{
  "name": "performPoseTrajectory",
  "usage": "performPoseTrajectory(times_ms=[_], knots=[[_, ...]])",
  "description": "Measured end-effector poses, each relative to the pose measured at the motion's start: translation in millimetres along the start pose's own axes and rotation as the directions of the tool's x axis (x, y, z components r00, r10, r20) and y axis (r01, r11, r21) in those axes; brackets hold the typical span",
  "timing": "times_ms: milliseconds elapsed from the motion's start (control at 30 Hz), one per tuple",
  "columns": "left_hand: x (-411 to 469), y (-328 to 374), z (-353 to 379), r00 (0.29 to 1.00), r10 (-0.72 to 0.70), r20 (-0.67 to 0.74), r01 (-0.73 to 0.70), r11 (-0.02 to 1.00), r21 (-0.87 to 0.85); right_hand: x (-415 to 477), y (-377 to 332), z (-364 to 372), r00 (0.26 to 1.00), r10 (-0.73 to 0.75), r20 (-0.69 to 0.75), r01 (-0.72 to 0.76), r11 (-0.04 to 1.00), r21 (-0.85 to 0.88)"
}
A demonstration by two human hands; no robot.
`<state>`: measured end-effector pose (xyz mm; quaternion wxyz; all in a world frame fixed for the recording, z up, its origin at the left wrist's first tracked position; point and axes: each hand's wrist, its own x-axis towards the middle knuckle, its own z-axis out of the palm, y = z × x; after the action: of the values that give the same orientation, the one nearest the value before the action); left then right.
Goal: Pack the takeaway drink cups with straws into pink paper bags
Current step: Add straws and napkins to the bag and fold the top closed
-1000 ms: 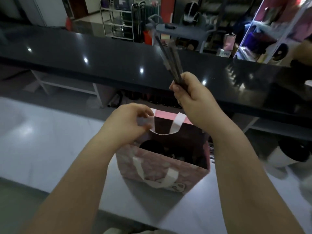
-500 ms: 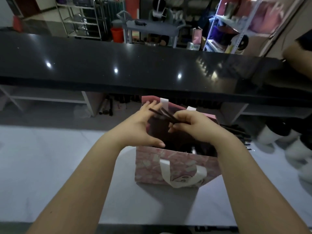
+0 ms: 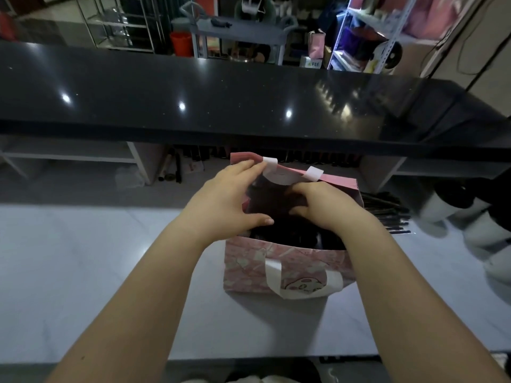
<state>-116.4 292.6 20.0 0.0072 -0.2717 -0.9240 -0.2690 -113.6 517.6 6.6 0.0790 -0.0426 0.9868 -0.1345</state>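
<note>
- Your left hand [image 3: 229, 200] lay spread, straight fingers touching the bag's [image 3: 287, 269] far rim.
- Your right hand [image 3: 326, 210] curled inside the bag's mouth; its hold I cannot tell.
- Straws [image 3: 387, 214] lay just right of the bag.

A pale, glossy stone-look worktop [image 3: 83, 272] runs the width of the view, its near edge at the bottom. Along its far side a raised black polished counter [image 3: 166, 92] sits higher and reflects ceiling lights. A pink paper bag [image 3: 249, 275] stands upright on the worktop, right of centre, mouth open, with a white ribbon handle [image 3: 276, 277] hanging down its near face. Just beside the bag on the right, a loose pile of dark straws [image 3: 387, 217] lies flat on the surface. Farther right, near the edge of the view, are rounded white-and-black shapes [image 3: 437, 211], too blurred to identify.
</note>
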Motion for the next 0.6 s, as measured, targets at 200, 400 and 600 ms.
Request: performPoseTrajectory(times_ms=[200, 400, 600], knots=[[3.1, 22.3, -6.6, 0.986, 0.051, -0.157, -0.018, 0.979, 0.204, -23.8, 3.2, -31.0, 0.998, -0.01, 0.068, 0.0, 0.989, 0.148], [18.5, 61.5, 1.5, 0.982, 0.137, -0.131, -0.098, 0.959, 0.265, -57.3, 12.9, -64.4, 0.997, 0.018, -0.073, 0.001, 0.969, 0.246], [38.1, 115.2, 40.1, 0.975, 0.215, -0.064, -0.189, 0.941, 0.28, -90.3, 52.2, -72.1, 0.939, 0.102, -0.328, -0.028, 0.974, 0.224]])
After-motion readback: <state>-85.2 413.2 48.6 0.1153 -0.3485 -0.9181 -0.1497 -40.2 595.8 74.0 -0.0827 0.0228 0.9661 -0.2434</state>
